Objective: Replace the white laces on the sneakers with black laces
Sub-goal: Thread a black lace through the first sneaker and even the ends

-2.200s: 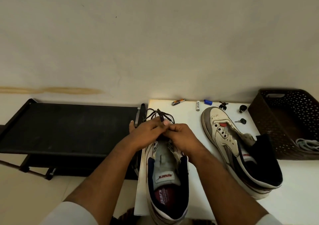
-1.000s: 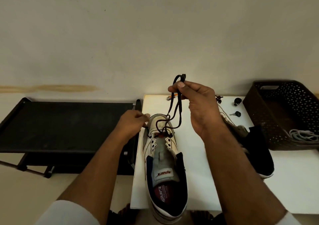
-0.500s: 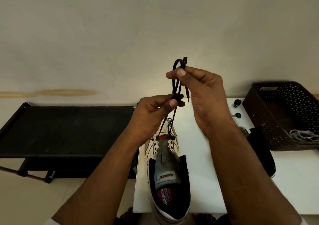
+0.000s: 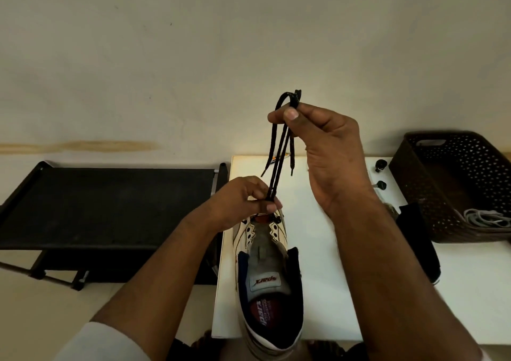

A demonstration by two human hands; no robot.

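A white sneaker with a grey tongue and dark lining lies toe-away on the white table. A black lace runs up from its lowest eyelets. My right hand pinches both strands high above the shoe, the two tips dangling down. My left hand pinches the strands low, just over the toe end. The second sneaker lies on its side to the right, mostly hidden behind my right forearm.
A dark perforated basket at the right holds the white laces. Small black keys lie near the table's back edge. A black mesh rack stands left of the table. A pale wall rises behind.
My right hand has stayed raised with the lace strands. My left hand has slid down the strands from mid-height to just above the sneaker's toe eyelets.
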